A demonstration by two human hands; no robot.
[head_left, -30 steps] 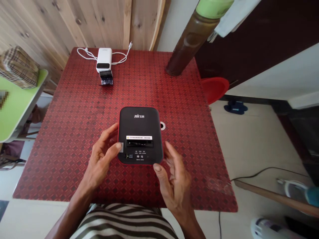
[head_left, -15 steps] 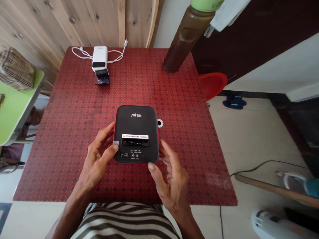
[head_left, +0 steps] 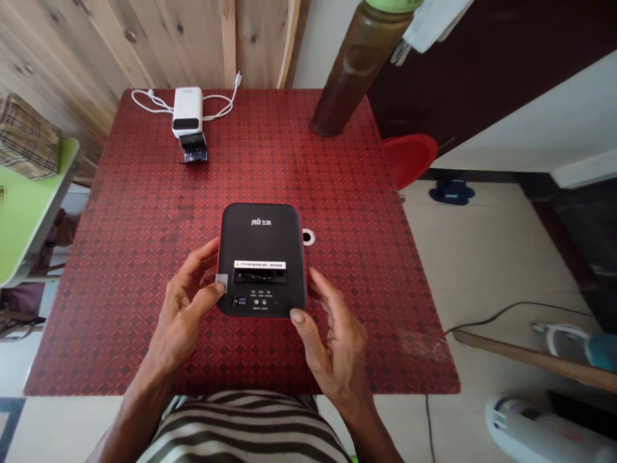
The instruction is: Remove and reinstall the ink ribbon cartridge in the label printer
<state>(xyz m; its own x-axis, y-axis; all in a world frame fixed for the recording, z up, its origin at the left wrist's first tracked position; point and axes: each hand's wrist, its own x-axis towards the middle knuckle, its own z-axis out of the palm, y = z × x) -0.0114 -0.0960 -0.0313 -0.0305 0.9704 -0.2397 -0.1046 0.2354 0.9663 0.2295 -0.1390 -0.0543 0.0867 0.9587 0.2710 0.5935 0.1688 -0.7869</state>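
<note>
A black receipt printer [head_left: 260,247] with red sides and a white FEIE logo lies before me on the red patterned table. Its top has a dark slot, a white warning label and small buttons near the front. My left hand [head_left: 190,299] grips its left side, the thumb on a small clear tape tab [head_left: 222,280] at the edge and the fingers partly hidden along the side. Around the front right corner is my right hand [head_left: 332,334], thumb at the corner and fingers against the right side. A white ring with a black centre [head_left: 308,237] shows beside the printer.
A white power bank [head_left: 187,112] with a white cable and a black, shiny piece at its front lies at the back left. A tall brown bottle [head_left: 359,67] with a green lid stands at the back right. Behind the right edge is a red stool [head_left: 409,157].
My right thumb has come slightly up against the printer's front right corner. The view has shifted a little; the printer stays almost in place between both hands.
</note>
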